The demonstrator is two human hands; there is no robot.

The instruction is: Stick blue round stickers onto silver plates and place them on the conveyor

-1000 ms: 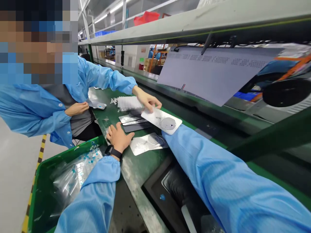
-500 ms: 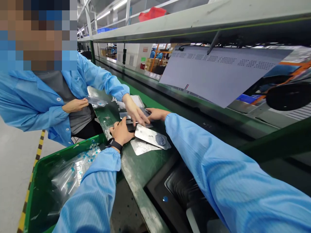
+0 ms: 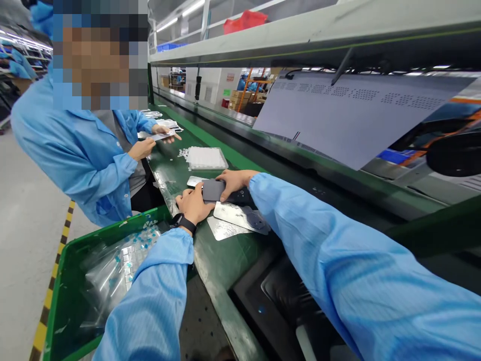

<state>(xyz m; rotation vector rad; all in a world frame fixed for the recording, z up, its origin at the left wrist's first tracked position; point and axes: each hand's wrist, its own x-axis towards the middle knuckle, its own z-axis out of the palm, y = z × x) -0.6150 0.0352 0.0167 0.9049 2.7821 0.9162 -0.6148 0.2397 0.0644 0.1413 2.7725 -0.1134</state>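
A dark grey phone-shaped plate (image 3: 213,191) lies low over the bench between my hands. My left hand (image 3: 194,204) grips its left end, fingers bent and thumb along the near edge. My right hand (image 3: 235,182) grips the right end, thumb on top and fingers at the far edge. Under my right hand is a black phone-shaped piece (image 3: 243,196), partly hidden. Just nearer me, a silver phone-shaped sheet (image 3: 235,214) with a round dark patch overlaps another silver sheet (image 3: 226,229). A pale sheet (image 3: 195,181) shows behind my left hand.
A green bin (image 3: 63,271) with clear plastic bags stands left of the bench (image 3: 221,281). Beyond my hands is a clear tray of small white pieces (image 3: 206,158). A co-worker (image 3: 86,145) holds a sheet at the left. A black tray (image 3: 255,321) sits near my right sleeve.
The co-worker's arm has drawn back from between my hands, and both co-worker's hands now hold a sheet. My hands have come together on the dark grey plate.
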